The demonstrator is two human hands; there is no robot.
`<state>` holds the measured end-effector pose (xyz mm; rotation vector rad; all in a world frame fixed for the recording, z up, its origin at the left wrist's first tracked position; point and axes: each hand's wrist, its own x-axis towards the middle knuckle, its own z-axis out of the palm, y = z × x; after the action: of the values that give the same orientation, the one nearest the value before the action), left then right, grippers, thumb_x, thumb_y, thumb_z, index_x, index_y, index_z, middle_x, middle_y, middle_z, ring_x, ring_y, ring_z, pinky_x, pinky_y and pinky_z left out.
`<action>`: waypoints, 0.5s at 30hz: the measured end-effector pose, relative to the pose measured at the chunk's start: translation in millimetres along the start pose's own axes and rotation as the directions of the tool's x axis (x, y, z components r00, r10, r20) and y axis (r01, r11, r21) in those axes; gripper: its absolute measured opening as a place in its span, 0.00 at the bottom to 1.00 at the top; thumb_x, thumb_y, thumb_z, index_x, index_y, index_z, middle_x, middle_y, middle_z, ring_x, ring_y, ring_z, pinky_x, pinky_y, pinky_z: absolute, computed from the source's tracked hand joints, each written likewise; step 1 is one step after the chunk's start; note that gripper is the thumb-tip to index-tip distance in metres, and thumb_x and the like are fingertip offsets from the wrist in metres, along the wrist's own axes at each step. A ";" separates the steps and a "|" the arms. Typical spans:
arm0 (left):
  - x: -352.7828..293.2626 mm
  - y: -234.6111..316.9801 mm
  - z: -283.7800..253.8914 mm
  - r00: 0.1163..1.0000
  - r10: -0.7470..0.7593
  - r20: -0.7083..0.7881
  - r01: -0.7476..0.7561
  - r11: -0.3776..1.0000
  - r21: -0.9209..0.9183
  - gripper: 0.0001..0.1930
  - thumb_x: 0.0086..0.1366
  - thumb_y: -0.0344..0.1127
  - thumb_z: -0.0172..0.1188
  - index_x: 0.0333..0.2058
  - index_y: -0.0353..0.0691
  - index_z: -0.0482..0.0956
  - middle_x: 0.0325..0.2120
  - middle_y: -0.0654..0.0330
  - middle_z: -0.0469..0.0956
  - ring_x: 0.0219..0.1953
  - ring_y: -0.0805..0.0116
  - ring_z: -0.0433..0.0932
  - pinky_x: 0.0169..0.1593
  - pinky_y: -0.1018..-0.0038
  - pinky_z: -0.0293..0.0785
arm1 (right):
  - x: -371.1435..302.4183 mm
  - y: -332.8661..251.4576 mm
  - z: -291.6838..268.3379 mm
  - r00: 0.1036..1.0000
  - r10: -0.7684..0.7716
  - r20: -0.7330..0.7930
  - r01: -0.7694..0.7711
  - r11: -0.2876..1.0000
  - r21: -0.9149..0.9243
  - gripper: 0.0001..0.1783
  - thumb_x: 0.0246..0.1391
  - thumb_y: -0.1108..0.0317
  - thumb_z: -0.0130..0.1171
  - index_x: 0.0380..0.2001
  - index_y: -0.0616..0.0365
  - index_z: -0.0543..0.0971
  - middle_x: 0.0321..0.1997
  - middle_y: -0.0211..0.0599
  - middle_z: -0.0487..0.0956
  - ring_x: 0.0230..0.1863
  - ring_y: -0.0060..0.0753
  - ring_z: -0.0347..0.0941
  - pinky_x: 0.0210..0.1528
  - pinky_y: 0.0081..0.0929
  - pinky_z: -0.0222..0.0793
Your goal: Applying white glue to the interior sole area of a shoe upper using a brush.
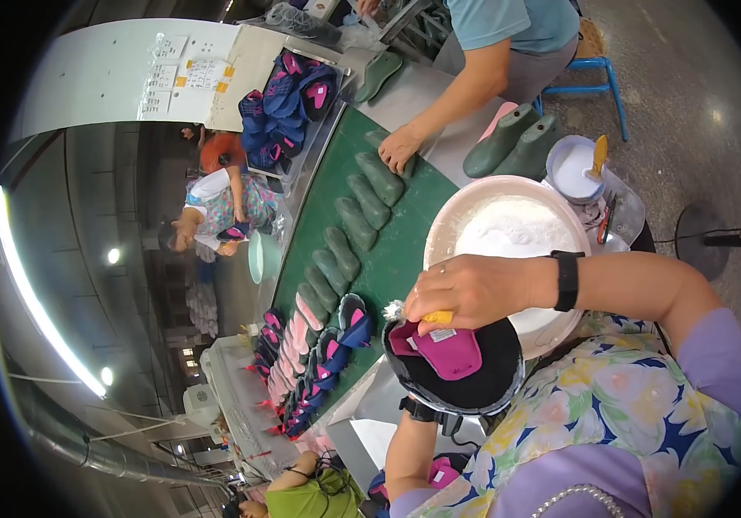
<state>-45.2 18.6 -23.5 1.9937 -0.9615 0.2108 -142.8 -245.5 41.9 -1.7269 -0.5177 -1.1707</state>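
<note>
On the head view I find the dark shoe upper (pixel 491 367) right of and below centre, just under the right hand (pixel 448 289); its long axis appears to slant from upper left to lower right. The right hand closes narrowly on a brush (pixel 438 318). The left hand, probably nearer, is hidden behind the upper; I cannot tell its grip. The pink tongue's (pixel 455 358) white label (pixel 443 334) and the papers (pixel 206 74), upper left, carry nothing I can read.
</note>
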 end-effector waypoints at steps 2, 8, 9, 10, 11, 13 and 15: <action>3.8 -0.8 6.1 1.000 -0.027 0.007 0.027 0.999 -0.024 0.29 0.69 0.39 0.57 0.66 0.38 0.63 0.61 0.52 0.70 0.60 0.56 0.73 0.66 0.62 0.67 | -2.4 6.8 0.5 0.997 -0.061 0.051 0.062 0.998 -0.028 0.09 0.58 0.64 0.63 0.36 0.55 0.75 0.37 0.35 0.78 0.38 0.41 0.78 0.40 0.36 0.76; 18.8 0.0 7.1 0.993 -0.116 0.004 0.116 0.988 -0.100 0.30 0.69 0.41 0.56 0.66 0.39 0.62 0.61 0.52 0.70 0.61 0.56 0.72 0.66 0.62 0.67 | -11.2 8.5 -17.6 0.903 0.344 0.259 -0.320 0.938 -0.130 0.13 0.60 0.60 0.59 0.35 0.61 0.75 0.32 0.46 0.79 0.36 0.49 0.79 0.40 0.40 0.75; 21.0 0.9 5.1 0.992 -0.129 0.004 0.129 0.985 -0.117 0.30 0.70 0.41 0.56 0.66 0.39 0.62 0.62 0.52 0.69 0.61 0.56 0.72 0.66 0.62 0.67 | -13.1 8.5 -19.5 0.901 0.344 0.263 -0.319 0.938 -0.133 0.13 0.60 0.60 0.59 0.35 0.61 0.75 0.32 0.46 0.79 0.36 0.49 0.79 0.40 0.40 0.75; 19.9 0.4 0.3 0.990 -0.143 0.005 0.142 0.981 -0.134 0.30 0.70 0.41 0.56 0.66 0.39 0.62 0.62 0.52 0.69 0.61 0.56 0.72 0.66 0.62 0.67 | -14.8 8.7 -21.1 0.844 0.452 0.289 -0.437 0.892 -0.121 0.14 0.59 0.60 0.59 0.35 0.62 0.75 0.31 0.48 0.79 0.35 0.51 0.79 0.39 0.41 0.74; 22.2 0.6 -0.4 0.987 -0.159 0.003 0.158 0.976 -0.149 0.30 0.70 0.41 0.56 0.67 0.39 0.62 0.62 0.52 0.69 0.61 0.56 0.72 0.66 0.62 0.67 | -15.9 8.3 -20.6 0.771 0.551 0.319 -0.547 0.830 -0.110 0.15 0.58 0.60 0.60 0.35 0.64 0.74 0.30 0.50 0.79 0.34 0.54 0.79 0.39 0.42 0.74; 25.9 0.3 -0.3 0.981 -0.193 -0.001 0.190 0.966 -0.178 0.30 0.70 0.42 0.55 0.67 0.39 0.61 0.62 0.52 0.69 0.61 0.56 0.72 0.66 0.62 0.67 | -16.4 6.3 -23.0 0.709 0.605 0.363 -0.613 0.783 -0.107 0.14 0.58 0.60 0.61 0.34 0.62 0.75 0.30 0.48 0.80 0.32 0.52 0.79 0.37 0.40 0.73; 28.6 -0.3 -11.2 0.974 -0.228 -0.003 0.222 0.954 -0.203 0.30 0.70 0.42 0.55 0.67 0.39 0.61 0.62 0.52 0.69 0.61 0.56 0.71 0.66 0.61 0.67 | -20.1 7.5 -25.9 0.640 0.652 0.407 -0.676 0.729 -0.105 0.13 0.58 0.61 0.61 0.34 0.61 0.75 0.31 0.45 0.80 0.30 0.50 0.79 0.34 0.38 0.73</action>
<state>-23.2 11.7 -3.3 1.8884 -0.7012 0.0119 -158.5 -268.4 23.0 -1.8829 -0.1115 -0.2383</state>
